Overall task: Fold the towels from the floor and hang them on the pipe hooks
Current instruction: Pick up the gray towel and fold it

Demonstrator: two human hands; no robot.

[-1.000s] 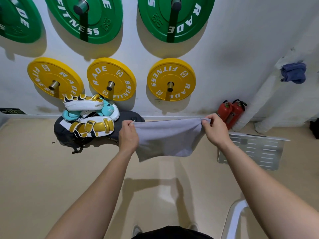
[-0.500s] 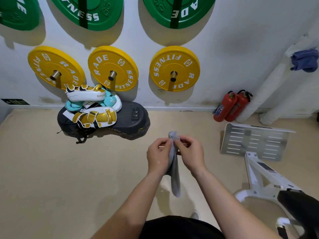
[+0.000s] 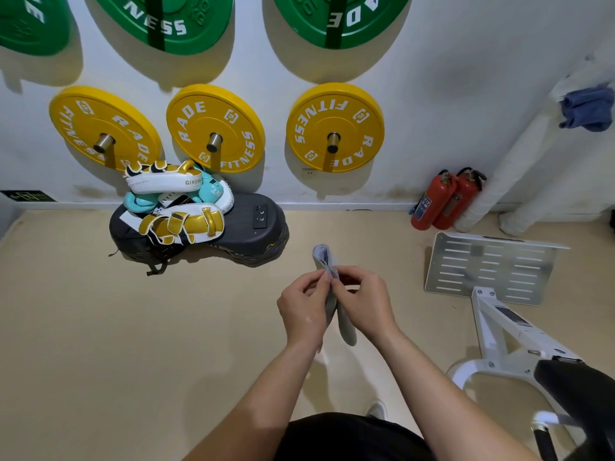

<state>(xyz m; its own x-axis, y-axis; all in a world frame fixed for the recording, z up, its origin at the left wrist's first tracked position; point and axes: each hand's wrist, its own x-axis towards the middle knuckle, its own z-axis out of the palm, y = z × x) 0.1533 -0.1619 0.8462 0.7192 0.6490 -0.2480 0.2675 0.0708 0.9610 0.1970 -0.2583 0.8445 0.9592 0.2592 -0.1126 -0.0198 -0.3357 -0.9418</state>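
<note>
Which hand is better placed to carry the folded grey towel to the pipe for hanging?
Probably the right hand. Both hands pinch the grey towel, but the pipe, with a blue towel on it, stands to the right; the left hand would have to reach across.

Both arms bare, reaching forward from the near edge and converging toward the middle. Left hand [image 3: 304, 306] raised in front of the torso, back turned to the camera, wrist nearly straight, thumb and forefinger curled inward and pinching the upper part of the folded grey towel [image 3: 346, 327]. Right hand [image 3: 364, 302] just beside it at the same height, knuckles up, fingers [image 3: 342, 272] bent and pinching the same fold from the right. Fingertips of the two hands meeting at the cloth, almost touching. Right forearm broader in view, slanting in from the near right; left forearm slanting in from the near left.
</note>
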